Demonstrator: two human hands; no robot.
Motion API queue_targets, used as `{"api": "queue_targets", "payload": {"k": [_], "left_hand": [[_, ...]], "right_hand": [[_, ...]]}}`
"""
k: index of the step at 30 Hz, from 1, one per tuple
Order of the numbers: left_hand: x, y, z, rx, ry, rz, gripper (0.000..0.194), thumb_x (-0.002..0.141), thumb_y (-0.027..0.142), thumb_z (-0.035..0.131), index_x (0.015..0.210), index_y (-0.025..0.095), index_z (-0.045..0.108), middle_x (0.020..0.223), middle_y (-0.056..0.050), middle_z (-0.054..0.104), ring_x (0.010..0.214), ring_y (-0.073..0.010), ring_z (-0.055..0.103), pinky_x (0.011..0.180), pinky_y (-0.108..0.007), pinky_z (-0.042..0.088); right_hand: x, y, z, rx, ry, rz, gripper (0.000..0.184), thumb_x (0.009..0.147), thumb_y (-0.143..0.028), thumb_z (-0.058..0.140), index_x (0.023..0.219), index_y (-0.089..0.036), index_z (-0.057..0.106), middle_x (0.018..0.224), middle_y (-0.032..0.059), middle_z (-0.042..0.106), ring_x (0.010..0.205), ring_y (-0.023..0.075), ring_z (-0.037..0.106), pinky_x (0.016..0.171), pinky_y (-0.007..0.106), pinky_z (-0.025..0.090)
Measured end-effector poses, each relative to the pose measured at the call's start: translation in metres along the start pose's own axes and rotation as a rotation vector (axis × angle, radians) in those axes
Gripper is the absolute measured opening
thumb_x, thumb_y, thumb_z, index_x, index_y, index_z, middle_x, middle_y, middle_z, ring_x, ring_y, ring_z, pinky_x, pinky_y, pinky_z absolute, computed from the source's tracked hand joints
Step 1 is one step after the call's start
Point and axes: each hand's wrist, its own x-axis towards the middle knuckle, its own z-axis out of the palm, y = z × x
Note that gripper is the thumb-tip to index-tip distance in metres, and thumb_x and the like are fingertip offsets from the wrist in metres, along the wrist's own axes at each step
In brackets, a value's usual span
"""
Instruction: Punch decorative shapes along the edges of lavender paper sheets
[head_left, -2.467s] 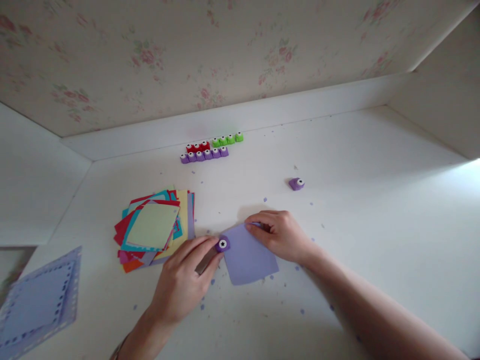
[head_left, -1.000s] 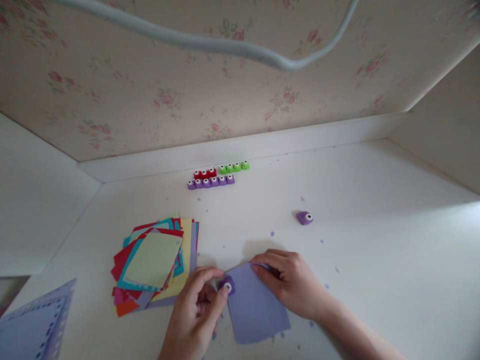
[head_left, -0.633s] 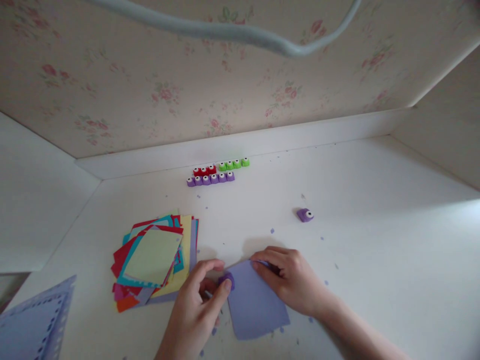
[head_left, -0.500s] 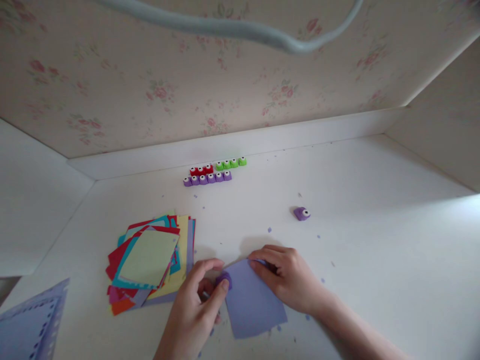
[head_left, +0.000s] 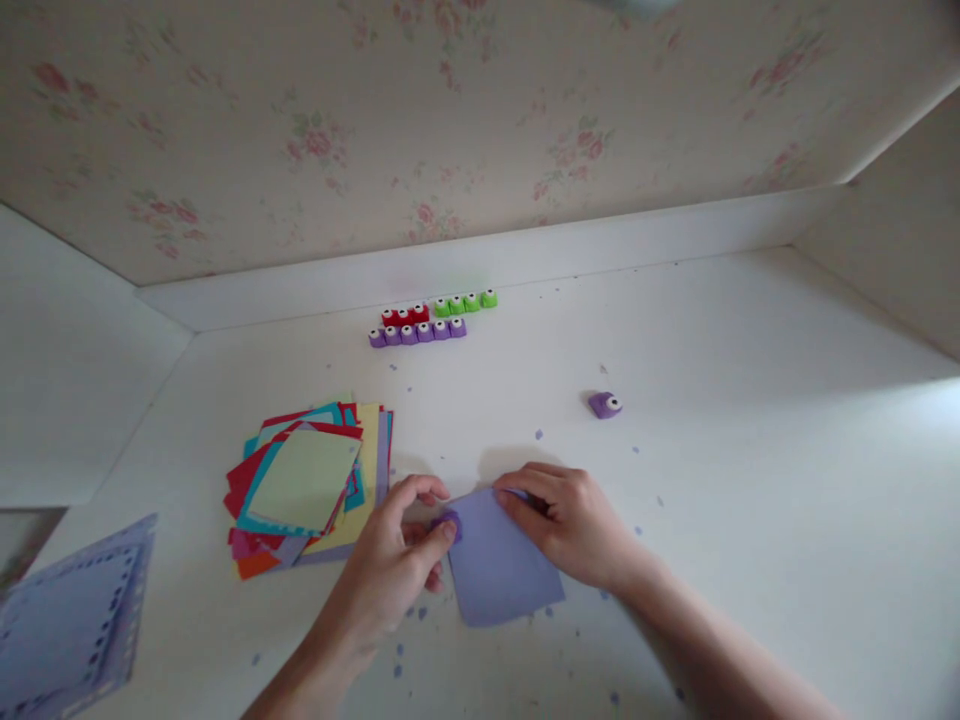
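My left hand [head_left: 401, 550] is closed on a small purple paper punch [head_left: 448, 525], its thumb pressed on it. The punch sits at the left edge of a lavender sheet of paper [head_left: 499, 570]. My right hand [head_left: 566, 525] pinches that sheet along its upper edge, near the right corner. Just how far the paper sits in the punch's slot is hidden by my fingers. Small lavender paper bits [head_left: 399, 650] lie scattered around the sheet. Another purple punch [head_left: 604, 404] rests alone beyond my right hand.
Left of my hands is a stack of coloured papers [head_left: 304, 480]. Lavender sheets with punched borders [head_left: 67, 620] lie at the far left. Near the wall stand red punches [head_left: 405, 316], green punches [head_left: 465, 302] and a row of purple punches [head_left: 416, 333].
The view has tipped downward, so everything sits higher in the picture. Both hands keep their hold on the punch and the sheet, with little visible movement.
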Motion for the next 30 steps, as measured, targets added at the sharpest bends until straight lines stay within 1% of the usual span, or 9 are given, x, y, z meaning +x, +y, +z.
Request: {"api": "queue_targets", "payload": {"k": [5, 9, 11, 16, 20, 24, 27, 28, 30], "left_hand": [[-0.007, 0.002, -0.002, -0.057, 0.003, 0.021, 0.044, 0.071, 0.042, 0.077, 0.104, 0.017, 0.064, 0.084, -0.004, 0.067, 0.057, -0.0122, 0.062, 0.052, -0.024, 0.055], [-0.012, -0.004, -0.005, -0.068, 0.037, 0.059, 0.044, 0.072, 0.045, 0.077, 0.105, 0.017, 0.068, 0.096, -0.007, 0.071, 0.066, -0.0141, 0.066, 0.059, -0.025, 0.058], [-0.014, -0.010, -0.009, -0.048, 0.060, 0.071, 0.043, 0.074, 0.048, 0.076, 0.104, 0.017, 0.069, 0.096, -0.007, 0.071, 0.066, -0.0136, 0.066, 0.061, -0.026, 0.059], [-0.020, -0.025, -0.023, 0.015, 0.126, 0.081, 0.045, 0.078, 0.053, 0.072, 0.105, 0.018, 0.068, 0.087, -0.005, 0.071, 0.064, -0.0147, 0.067, 0.062, -0.027, 0.061], [-0.026, -0.038, -0.030, 0.054, 0.189, 0.181, 0.043, 0.082, 0.055, 0.067, 0.106, 0.019, 0.068, 0.095, -0.005, 0.071, 0.069, -0.0171, 0.070, 0.065, -0.031, 0.063], [-0.032, -0.053, -0.031, 0.190, 0.202, 0.280, 0.045, 0.082, 0.051, 0.069, 0.116, 0.022, 0.064, 0.093, -0.005, 0.071, 0.067, -0.0179, 0.070, 0.062, -0.030, 0.063], [-0.031, -0.061, -0.029, 0.265, 0.246, 0.357, 0.042, 0.084, 0.048, 0.068, 0.117, 0.022, 0.063, 0.096, -0.005, 0.071, 0.066, -0.0170, 0.070, 0.060, -0.027, 0.062], [-0.029, -0.063, -0.028, 0.272, 0.258, 0.371, 0.041, 0.085, 0.048, 0.066, 0.117, 0.022, 0.063, 0.094, -0.005, 0.071, 0.064, -0.0164, 0.069, 0.059, -0.027, 0.061], [-0.027, -0.066, -0.027, 0.268, 0.277, 0.375, 0.040, 0.088, 0.048, 0.064, 0.118, 0.022, 0.062, 0.085, -0.003, 0.071, 0.059, -0.0153, 0.067, 0.057, -0.026, 0.060]], "right_hand": [[-0.001, 0.003, 0.000, -0.011, 0.008, -0.011, 0.019, 0.093, -0.018, 0.057, 0.098, -0.023, 0.074, 0.091, 0.0012, 0.074, 0.078, 0.0142, 0.068, 0.068, 0.024, 0.049], [0.000, 0.004, 0.000, -0.020, 0.017, -0.007, 0.018, 0.093, -0.019, 0.057, 0.097, -0.023, 0.074, 0.090, 0.0010, 0.074, 0.078, 0.0138, 0.067, 0.068, 0.024, 0.049], [-0.001, 0.004, 0.000, -0.025, 0.025, 0.000, 0.018, 0.093, -0.019, 0.057, 0.097, -0.023, 0.074, 0.089, 0.0010, 0.074, 0.077, 0.0137, 0.067, 0.067, 0.024, 0.049], [-0.001, 0.003, 0.000, -0.033, 0.032, 0.000, 0.019, 0.093, -0.020, 0.056, 0.096, -0.023, 0.074, 0.087, 0.0013, 0.073, 0.076, 0.0139, 0.067, 0.066, 0.025, 0.049], [0.001, 0.004, 0.000, -0.040, 0.040, 0.005, 0.018, 0.093, -0.020, 0.057, 0.095, -0.022, 0.074, 0.088, 0.0015, 0.074, 0.076, 0.0140, 0.067, 0.066, 0.025, 0.049], [0.000, 0.003, 0.002, -0.049, 0.065, 0.009, 0.017, 0.093, -0.021, 0.057, 0.094, -0.022, 0.074, 0.087, 0.0014, 0.073, 0.072, 0.0133, 0.066, 0.065, 0.025, 0.049], [-0.001, 0.003, 0.005, -0.055, 0.105, 0.011, 0.016, 0.093, -0.025, 0.058, 0.098, -0.021, 0.073, 0.091, 0.0024, 0.072, 0.067, 0.0123, 0.063, 0.062, 0.025, 0.049], [-0.001, 0.003, 0.006, -0.053, 0.129, 0.011, 0.016, 0.093, -0.026, 0.059, 0.101, -0.021, 0.072, 0.093, 0.0031, 0.071, 0.064, 0.0117, 0.061, 0.061, 0.025, 0.049], [-0.001, 0.003, 0.008, -0.049, 0.195, 0.013, 0.021, 0.092, -0.030, 0.061, 0.108, -0.021, 0.070, 0.098, 0.0047, 0.067, 0.059, 0.0100, 0.057, 0.058, 0.025, 0.049]]}}
